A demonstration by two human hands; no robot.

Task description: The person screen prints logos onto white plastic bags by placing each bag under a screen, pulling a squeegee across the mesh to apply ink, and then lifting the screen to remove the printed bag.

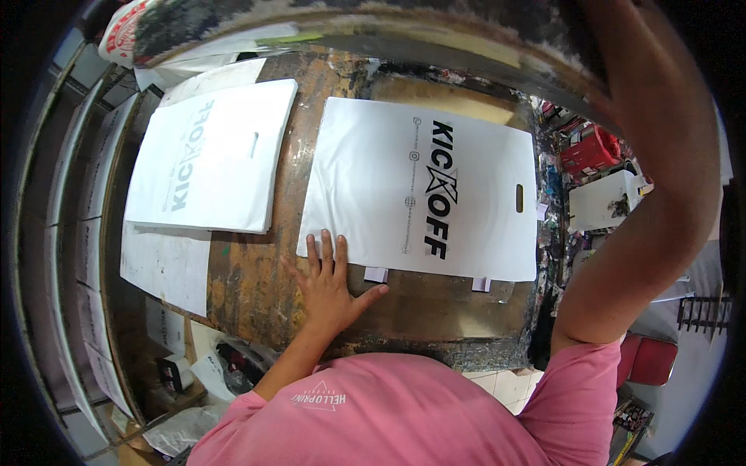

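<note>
A white plastic bag (373, 186) with black printed lettering and a die-cut handle slot lies flat on a paint-stained work table (256, 287). My left hand (330, 283) rests flat, fingers spread, on the table at the bag's near left corner, fingertips touching its edge. My right arm (660, 194) is raised up and to the right; it reaches toward a stained frame (373, 27) lifted over the table. The hand itself is out of view. Small white tabs (376, 274) stick out beneath the bag's near edge.
A stack of white bags (210, 155) with faint lettering lies on the left of the table, over white sheets (167, 264). Shelving runs along the left. A red container (592, 149) and a white box (606, 200) sit at the right.
</note>
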